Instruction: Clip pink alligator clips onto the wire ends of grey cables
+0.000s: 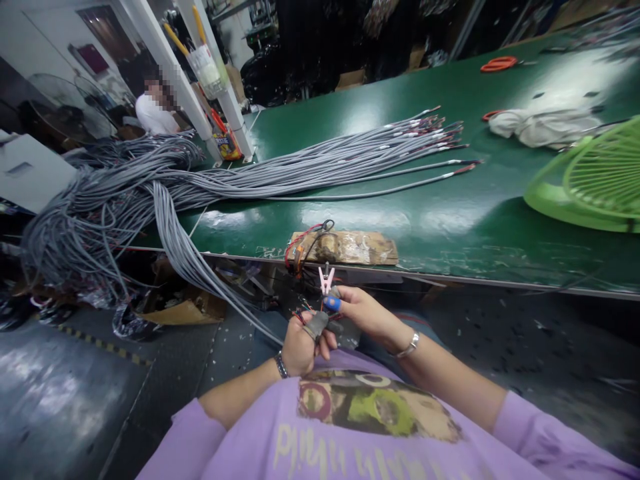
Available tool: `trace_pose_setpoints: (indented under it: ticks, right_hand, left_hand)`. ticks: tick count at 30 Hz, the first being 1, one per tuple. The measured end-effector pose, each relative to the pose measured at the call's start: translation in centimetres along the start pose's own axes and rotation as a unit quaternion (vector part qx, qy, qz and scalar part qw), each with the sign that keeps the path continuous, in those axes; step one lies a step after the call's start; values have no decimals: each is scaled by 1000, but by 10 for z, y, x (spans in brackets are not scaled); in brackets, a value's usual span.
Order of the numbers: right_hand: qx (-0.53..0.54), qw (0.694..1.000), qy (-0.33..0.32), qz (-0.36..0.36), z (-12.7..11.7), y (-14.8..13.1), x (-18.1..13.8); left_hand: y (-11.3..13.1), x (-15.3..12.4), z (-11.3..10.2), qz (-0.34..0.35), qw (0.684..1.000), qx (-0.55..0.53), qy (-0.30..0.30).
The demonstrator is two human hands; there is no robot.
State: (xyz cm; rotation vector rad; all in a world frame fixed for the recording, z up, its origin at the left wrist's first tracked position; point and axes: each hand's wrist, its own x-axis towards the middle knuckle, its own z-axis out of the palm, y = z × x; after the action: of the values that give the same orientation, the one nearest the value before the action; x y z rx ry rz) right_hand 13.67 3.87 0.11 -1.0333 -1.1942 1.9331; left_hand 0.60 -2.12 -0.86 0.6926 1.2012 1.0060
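My left hand (300,343) is closed around the end of a grey cable (240,307), with short coloured wires sticking out above the fist. My right hand (357,312) is closed on a small pink cutting tool (326,280), its tip pointing up just above the wire ends; a blue cap covers one fingertip. Both hands are held close together below the table edge, in front of my purple shirt. The cable runs up and left into a big grey cable bundle (150,187).
A green table (450,213) holds a fan of grey cables with stripped ends (380,143), a worn wooden block with red and black wires (345,248), a green fan guard (595,180), a white cloth (540,127) and orange scissors (499,64). A person in white sits far left (155,113).
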Motion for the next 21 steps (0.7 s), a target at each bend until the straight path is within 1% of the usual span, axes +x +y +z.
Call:
trace_pose_setpoints:
  ticks: [4,7,10,12,15,18,21]
  right_hand:
    - [26,1000,-6,14,-2,6,2]
    - [97,995,-24,31,-8,10,4]
    - [182,983,-10,38,-14,9,8]
    - [215,975,-14,46,-15,6,13]
    - [221,974,-30,41,-9,1,20]
    - [216,976,-7,2,-1,2,26]
    - [238,971,10,3,4,7,31]
  left_hand:
    - [3,-2,0,5,1000,-7,1]
    - [8,-5,0,21,1000,-22,-1]
    - [13,-7,0,22,999,-43,-12]
    - [15,-7,1,18,998,-59,-29]
    - [16,-3,5,16,996,-79,-47]
    - [17,1,10,13,995,-89,-50]
    - [17,3,12,15,994,-92,-51]
